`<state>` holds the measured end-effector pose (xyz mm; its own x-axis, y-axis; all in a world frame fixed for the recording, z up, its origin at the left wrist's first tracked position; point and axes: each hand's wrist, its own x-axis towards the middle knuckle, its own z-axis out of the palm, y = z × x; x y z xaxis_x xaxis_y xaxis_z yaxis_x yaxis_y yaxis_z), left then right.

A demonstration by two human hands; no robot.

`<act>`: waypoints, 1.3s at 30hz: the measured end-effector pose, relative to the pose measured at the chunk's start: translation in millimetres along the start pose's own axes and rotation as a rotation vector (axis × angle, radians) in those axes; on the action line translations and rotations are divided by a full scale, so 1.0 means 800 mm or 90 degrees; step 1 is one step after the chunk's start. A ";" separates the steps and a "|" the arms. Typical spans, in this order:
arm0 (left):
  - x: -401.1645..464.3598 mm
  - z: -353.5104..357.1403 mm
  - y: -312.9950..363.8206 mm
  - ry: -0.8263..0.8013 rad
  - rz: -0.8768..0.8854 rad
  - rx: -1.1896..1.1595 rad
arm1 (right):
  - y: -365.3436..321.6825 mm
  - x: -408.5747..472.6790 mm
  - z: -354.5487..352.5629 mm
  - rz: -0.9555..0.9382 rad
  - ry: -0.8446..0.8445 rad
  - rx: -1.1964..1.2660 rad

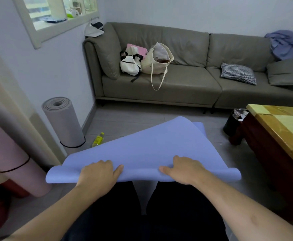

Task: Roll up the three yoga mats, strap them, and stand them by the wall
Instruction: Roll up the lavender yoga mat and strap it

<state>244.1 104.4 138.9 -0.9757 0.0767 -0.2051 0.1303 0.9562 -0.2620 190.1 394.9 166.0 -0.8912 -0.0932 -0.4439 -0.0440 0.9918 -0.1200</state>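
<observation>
Blue mat (147, 148): smooth foam sheet, curling at near edge.
Left hand (98, 173): gripping the edge, fingers curled.
Right hand (182, 169): gripping likewise.

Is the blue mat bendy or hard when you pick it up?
Probably bendy: the blue mat curls over where the left hand and right hand hold it, and its far end flops. It looks light, since two hands lift it easily. Once rolled it may stand up, like the grey mat.

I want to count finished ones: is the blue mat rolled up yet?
No, the blue mat is loose and open, held by both hands.
</observation>
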 end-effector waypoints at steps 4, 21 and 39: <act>0.005 0.010 0.006 0.105 -0.157 -0.164 | -0.005 0.004 0.010 0.008 0.058 -0.012; 0.018 0.022 -0.006 0.256 -0.011 -0.341 | 0.040 -0.015 0.049 -0.201 0.203 -0.189; 0.024 0.022 -0.009 0.121 0.158 -0.388 | 0.047 -0.005 0.043 -0.103 0.176 0.045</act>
<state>227.7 94.1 120.0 -0.9512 0.3086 -0.0061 0.2858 0.8880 0.3603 207.5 429.3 132.6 -0.9644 -0.2128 -0.1570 -0.1726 0.9563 -0.2358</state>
